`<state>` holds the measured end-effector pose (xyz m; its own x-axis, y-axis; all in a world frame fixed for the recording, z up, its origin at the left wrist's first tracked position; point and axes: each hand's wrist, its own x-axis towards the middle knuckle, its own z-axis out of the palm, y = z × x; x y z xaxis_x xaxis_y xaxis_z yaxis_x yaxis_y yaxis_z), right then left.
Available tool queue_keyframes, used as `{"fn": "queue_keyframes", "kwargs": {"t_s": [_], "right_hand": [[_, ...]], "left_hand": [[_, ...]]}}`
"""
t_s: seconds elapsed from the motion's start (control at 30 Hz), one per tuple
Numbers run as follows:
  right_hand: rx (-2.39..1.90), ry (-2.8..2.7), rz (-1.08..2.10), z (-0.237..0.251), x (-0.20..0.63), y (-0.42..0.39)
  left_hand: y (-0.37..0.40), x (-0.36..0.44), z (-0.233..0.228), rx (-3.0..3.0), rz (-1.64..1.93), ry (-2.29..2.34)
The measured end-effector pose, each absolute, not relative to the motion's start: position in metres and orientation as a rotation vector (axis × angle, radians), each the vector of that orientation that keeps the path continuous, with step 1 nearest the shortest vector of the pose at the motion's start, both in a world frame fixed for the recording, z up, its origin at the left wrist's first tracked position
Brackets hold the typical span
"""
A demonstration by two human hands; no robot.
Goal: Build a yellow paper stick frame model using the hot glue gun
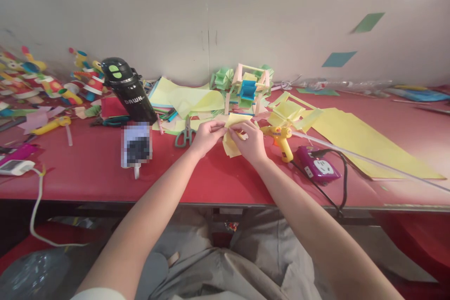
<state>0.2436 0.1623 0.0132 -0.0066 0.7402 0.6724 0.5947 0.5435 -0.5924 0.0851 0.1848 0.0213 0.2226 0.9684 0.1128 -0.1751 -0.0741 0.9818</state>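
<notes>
Both my hands meet over a small piece of yellow paper (232, 146) above the red table. My left hand (210, 136) pinches its left edge with thumb and fingers. My right hand (250, 139) grips it from the right, fingers curled, hiding part of the paper. Left of my left hand lie grey-green scissors (185, 133). Close to my right hand is a yellow hot glue gun (280, 140). Behind my hands stands a paper model (248, 88) with pink frames and blue and yellow parts. A folded yellow paper piece (288, 111) sits behind the glue gun.
A black bottle (128, 91) and a blurred phone-like object (136, 146) stand left. A purple power socket (319, 166) with a black cable lies right, near large yellow sheets (369, 143). A white partition (140, 18) closes off the back; colourful figures (52, 82) fill the far left.
</notes>
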Motion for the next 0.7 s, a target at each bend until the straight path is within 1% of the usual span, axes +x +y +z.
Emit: {"fn": "queue_keyframes", "kwargs": {"t_s": [0.17, 0.43, 0.7], "right_hand": [[-1.101, -1.696, 0.145, 0.0128, 0.2431, 0.1616], [-1.021, -1.78, 0.002, 0.0085, 0.2423, 0.1649], [-0.936, -1.872, -0.085, 0.007, 0.243, 0.1667]], "left_hand": [[0.1825, 0.0854, 0.0251, 1.193, 1.195, 0.89], [0.1813, 0.0857, 0.0311, 1.069, 1.199, 0.966], [0.1858, 0.0819, 0.027, 1.009, 1.192, 0.874]]}}
